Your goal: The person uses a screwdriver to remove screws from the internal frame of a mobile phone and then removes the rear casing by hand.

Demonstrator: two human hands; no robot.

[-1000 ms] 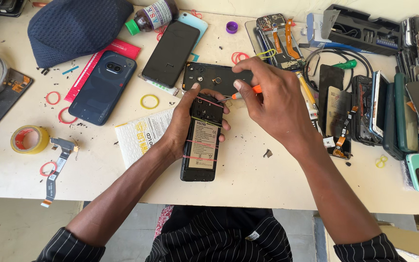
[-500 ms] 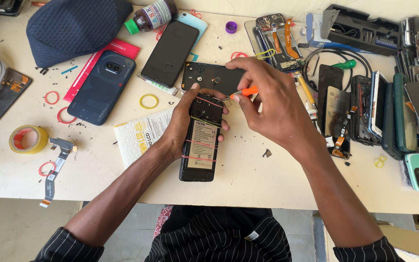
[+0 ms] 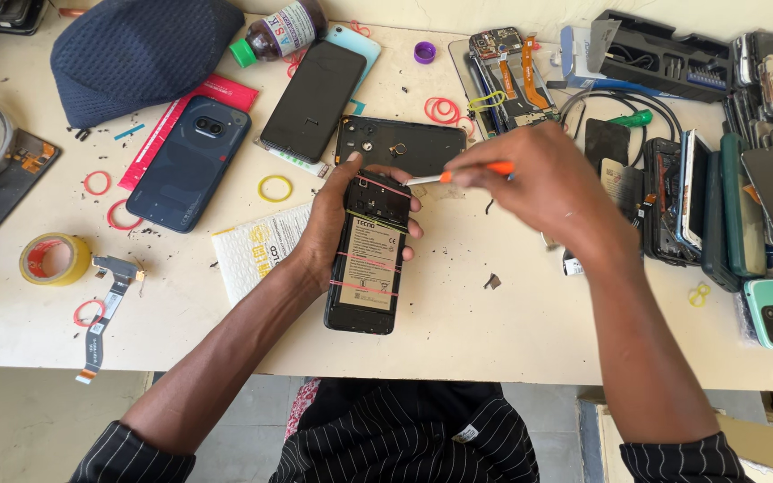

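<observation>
On the far left of the bench (image 3: 458,331) lies a roll of yellow tape (image 3: 54,258), and just beside it a loose flex cable (image 3: 105,304) hangs over the edge. Further right, a dark blue phone (image 3: 190,162) rests face down below a navy cap (image 3: 140,54). In the middle, the left hand (image 3: 337,224) is closed around an opened black phone (image 3: 370,255), which lies flat on the bench with its back cover removed and red rubber bands across it. The right hand (image 3: 539,183) pinches a small screwdriver with orange handle (image 3: 458,174); its metal tip touches the upper part of the opened phone. Just above it lies a black back cover (image 3: 404,143). On the right stands a row of many phones (image 3: 744,206), close together.
</observation>
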